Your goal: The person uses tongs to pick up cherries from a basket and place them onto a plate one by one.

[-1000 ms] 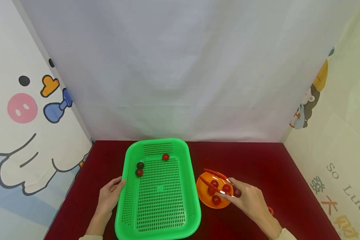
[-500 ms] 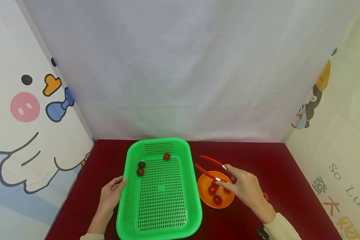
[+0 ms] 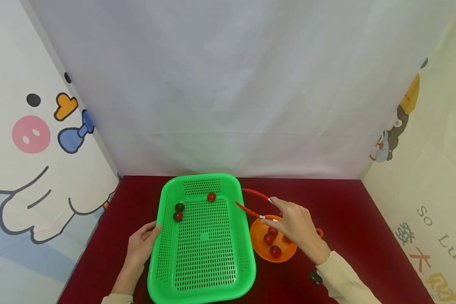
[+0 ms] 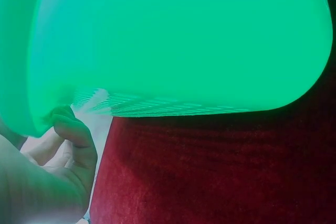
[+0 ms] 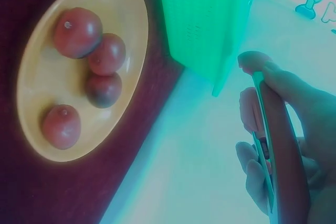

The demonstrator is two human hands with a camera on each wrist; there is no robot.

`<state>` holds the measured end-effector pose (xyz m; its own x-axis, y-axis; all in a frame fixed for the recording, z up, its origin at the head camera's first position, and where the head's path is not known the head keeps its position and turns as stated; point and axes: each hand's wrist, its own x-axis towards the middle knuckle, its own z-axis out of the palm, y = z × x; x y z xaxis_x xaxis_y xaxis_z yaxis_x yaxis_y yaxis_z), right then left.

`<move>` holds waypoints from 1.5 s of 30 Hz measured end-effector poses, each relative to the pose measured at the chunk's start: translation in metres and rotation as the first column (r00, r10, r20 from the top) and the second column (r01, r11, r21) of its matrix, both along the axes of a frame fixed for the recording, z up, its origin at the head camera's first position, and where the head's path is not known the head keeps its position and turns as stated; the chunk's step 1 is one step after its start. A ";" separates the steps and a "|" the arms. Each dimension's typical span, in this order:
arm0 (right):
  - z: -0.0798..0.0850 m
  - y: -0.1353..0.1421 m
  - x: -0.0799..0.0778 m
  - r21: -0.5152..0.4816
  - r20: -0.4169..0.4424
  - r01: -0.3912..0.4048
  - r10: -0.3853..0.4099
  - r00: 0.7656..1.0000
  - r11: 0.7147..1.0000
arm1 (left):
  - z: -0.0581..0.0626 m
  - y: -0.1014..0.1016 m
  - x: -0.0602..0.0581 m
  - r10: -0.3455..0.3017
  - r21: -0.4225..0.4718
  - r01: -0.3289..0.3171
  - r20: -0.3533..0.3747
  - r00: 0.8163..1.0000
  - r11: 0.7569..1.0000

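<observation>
My left hand (image 3: 138, 249) grips the left rim of a green perforated plastic basket (image 3: 247, 253); up close in the left wrist view its fingers curl at the basket's edge (image 4: 210, 35). Inside the basket lie a dark cherry tomato (image 3: 180, 207), a red one (image 3: 178, 216) beside it, and another red one (image 3: 211, 197) near the far end. My right hand (image 3: 296, 223) holds red tongs (image 3: 248, 210), their arms spread and tips over the basket's right rim. Below that hand, an orange plate (image 3: 264, 254) bears several cherry tomatoes (image 5: 79, 32).
A dark red cloth (image 3: 338, 207) covers the table. A pale curtain (image 3: 228, 105) hangs behind it, with printed cloth walls at the left (image 3: 7, 177) and right (image 3: 433, 160). The basket's right side stands close against the plate.
My right hand has lifted away from the plate, moving up and left, and carried the spread tongs to the basket's right rim. The left hand keeps its grip on the basket.
</observation>
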<state>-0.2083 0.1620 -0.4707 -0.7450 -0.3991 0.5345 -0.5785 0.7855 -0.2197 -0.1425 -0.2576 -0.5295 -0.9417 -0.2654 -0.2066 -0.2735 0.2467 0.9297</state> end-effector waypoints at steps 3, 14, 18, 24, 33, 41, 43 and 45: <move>0.001 -0.004 -0.005 0.017 0.007 -0.005 0.005 1.000 1.000 | 0.000 0.000 0.000 0.000 0.002 0.000 0.000 1.000 1.000; 0.004 -0.022 -0.020 0.049 0.067 -0.021 0.018 0.998 0.999 | 0.000 0.000 0.001 0.001 0.012 -0.001 -0.003 1.000 1.000; 0.006 -0.031 -0.026 0.070 0.081 -0.030 0.024 0.996 0.997 | 0.000 0.000 0.001 -0.001 -0.015 0.001 -0.001 1.000 1.000; 0.009 -0.045 -0.035 0.087 0.096 -0.055 0.047 0.994 0.995 | 0.000 0.000 0.001 -0.007 -0.025 0.007 0.000 1.000 1.000; 0.009 -0.062 -0.046 0.105 0.147 -0.077 0.061 0.987 0.992 | 0.000 0.000 0.001 0.000 -0.018 0.000 0.002 1.000 1.000; 0.006 -0.073 -0.056 0.137 0.159 -0.066 0.044 0.986 0.988 | -0.003 0.000 0.000 0.005 -0.024 -0.005 0.005 1.000 1.000; 0.005 -0.076 -0.058 0.146 0.168 -0.069 0.044 0.985 0.987 | -0.003 -0.001 0.000 -0.009 -0.019 0.009 0.006 1.000 1.000; 0.005 -0.079 -0.060 0.157 0.174 -0.070 0.042 0.984 0.985 | -0.002 -0.001 0.000 -0.011 -0.012 0.011 0.004 1.000 1.000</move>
